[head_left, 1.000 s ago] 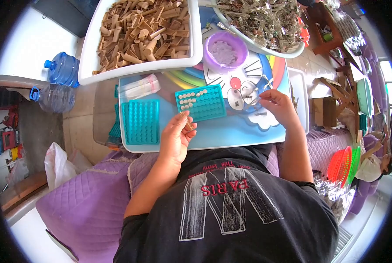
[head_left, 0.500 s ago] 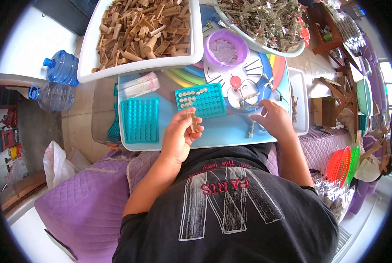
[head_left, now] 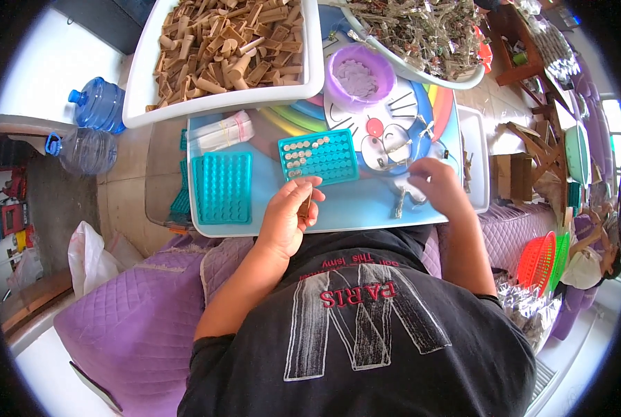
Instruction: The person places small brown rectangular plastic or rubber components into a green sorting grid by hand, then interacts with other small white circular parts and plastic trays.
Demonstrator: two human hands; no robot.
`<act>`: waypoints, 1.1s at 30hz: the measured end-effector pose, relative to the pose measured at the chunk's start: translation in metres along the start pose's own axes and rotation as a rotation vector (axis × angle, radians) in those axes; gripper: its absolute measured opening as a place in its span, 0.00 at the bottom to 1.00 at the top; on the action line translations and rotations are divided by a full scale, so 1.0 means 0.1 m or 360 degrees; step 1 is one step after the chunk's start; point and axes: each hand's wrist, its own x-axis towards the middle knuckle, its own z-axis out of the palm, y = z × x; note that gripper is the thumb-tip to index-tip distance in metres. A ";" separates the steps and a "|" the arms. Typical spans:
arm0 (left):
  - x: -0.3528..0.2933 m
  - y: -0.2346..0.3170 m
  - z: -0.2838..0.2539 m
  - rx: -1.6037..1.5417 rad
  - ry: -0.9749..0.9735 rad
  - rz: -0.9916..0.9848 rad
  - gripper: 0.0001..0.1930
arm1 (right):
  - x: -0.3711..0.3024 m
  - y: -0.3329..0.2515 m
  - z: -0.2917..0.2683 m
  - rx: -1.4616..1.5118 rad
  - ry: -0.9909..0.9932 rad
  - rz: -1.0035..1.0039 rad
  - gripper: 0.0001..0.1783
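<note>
My left hand (head_left: 291, 214) is closed round a small brown plastic casing (head_left: 304, 207), held above the table's near edge. Fingers cover most of the casing. Just beyond that hand lies a teal tray (head_left: 331, 169) of round pockets, with silvery button cells (head_left: 298, 155) filling some at its left side. My right hand (head_left: 437, 186) hovers over the right part of the table, its fingers curled and thumb drawn in; whatever they pinch is hidden. Beside it lie clear-wrapped wire bundles (head_left: 399, 203), with more (head_left: 396, 154) farther off.
Brown casings fill a white bin (head_left: 140, 104) at the back left. A basin (head_left: 456, 85) heaped with wire bundles stands back right. Between them is a purple bowl (head_left: 331, 78) of white pieces. Teal trays (head_left: 221, 189) and a clear-wrapped white bundle (head_left: 221, 132) lie left.
My right hand has moved slightly right and its fingers have drawn in. My left hand has turned the brown casing, so less of it shows.
</note>
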 end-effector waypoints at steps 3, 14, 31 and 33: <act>0.00 -0.03 -0.03 0.0023 0.0014 -0.0001 0.10 | 0.04 -0.08 -0.16 0.0427 0.0000 0.0285 0.11; -0.02 -0.04 0.03 0.0040 0.0002 -0.0038 0.09 | 0.32 -0.06 -0.12 0.0863 0.0524 0.0048 0.12; -0.04 -0.03 0.00 -0.0019 -0.0004 -0.0037 0.10 | 0.85 0.09 0.01 -0.0599 0.0568 0.0071 0.11; -0.06 0.00 0.02 0.0016 0.0028 -0.0041 0.11 | 0.95 0.14 0.08 -0.0874 0.0485 -0.0029 0.11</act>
